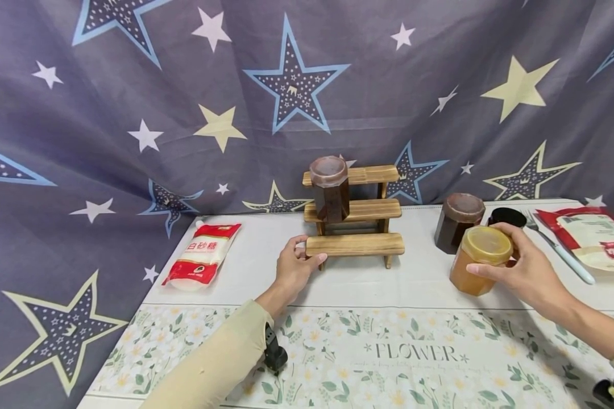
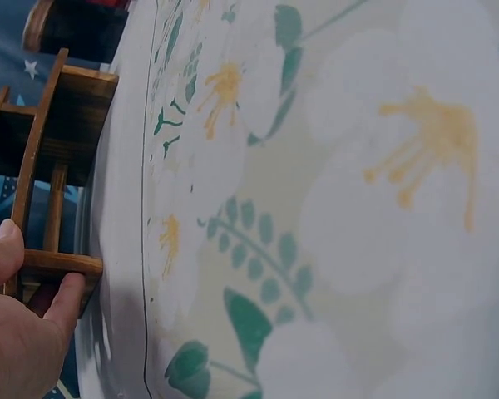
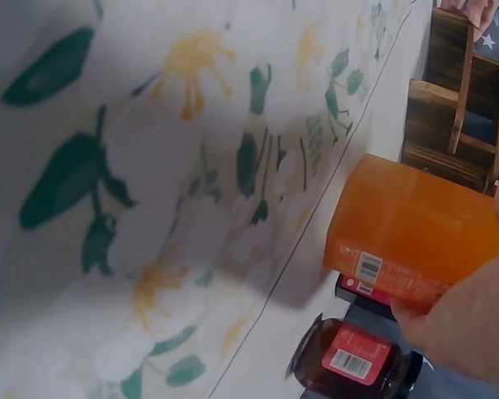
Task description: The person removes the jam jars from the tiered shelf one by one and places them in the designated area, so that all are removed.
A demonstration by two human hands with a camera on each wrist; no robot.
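Note:
My left hand (image 1: 298, 267) grips the left end of the lowest step of a small wooden three-step stand (image 1: 355, 244); the left wrist view shows the thumb and a finger pinching its side frame (image 2: 62, 263). A dark brown jar (image 1: 331, 196) with a brownish lid stands on the stand's middle step, at its left end. On the right, my right hand (image 1: 529, 272) holds a jar of orange contents (image 1: 473, 272) with a yellow lid, thumb in front. In the right wrist view this orange jar (image 3: 424, 224) appears tilted, with a barcode label near its bottom.
Behind the orange jar are another dark jar (image 1: 452, 227) and a black-topped jar (image 1: 506, 217). A fork with a pale blue handle (image 1: 568, 258) and a red-and-white bag (image 1: 598, 238) lie at the right. A white sugar bag (image 1: 203, 254) lies at the left. A starry curtain (image 1: 184, 85) hangs behind.

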